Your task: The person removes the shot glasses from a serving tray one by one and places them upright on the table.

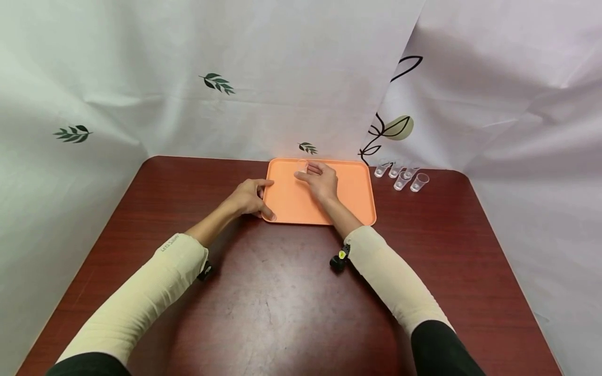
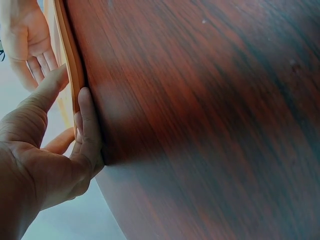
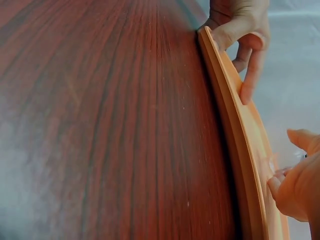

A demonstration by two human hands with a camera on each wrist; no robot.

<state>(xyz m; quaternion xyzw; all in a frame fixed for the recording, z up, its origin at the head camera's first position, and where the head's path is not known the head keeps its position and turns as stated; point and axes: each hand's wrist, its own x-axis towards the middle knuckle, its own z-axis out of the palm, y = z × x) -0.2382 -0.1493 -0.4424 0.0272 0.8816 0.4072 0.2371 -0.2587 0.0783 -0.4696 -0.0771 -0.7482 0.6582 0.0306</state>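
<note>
An orange tray [image 1: 301,203] lies at the far middle of the dark wooden table [image 1: 282,303]. My left hand [image 1: 267,198] grips the tray's left rim, the thumb by its near corner and the index finger along the edge. The left wrist view shows the thumb and fingers [image 2: 87,125] pinching the rim [image 2: 67,55]. My right hand [image 1: 308,175] is over the far part of the tray and pinches a small clear cup [image 1: 302,166] at its fingertips. In the right wrist view the tray's rim [image 3: 235,135] runs up to the left hand [image 3: 245,30]; the right hand [image 3: 297,187] shows at lower right.
Several more small clear cups [image 1: 404,177] stand in a cluster on the table just right of the tray's far corner. White curtains with leaf prints [image 1: 216,82] close in the table at the back and both sides.
</note>
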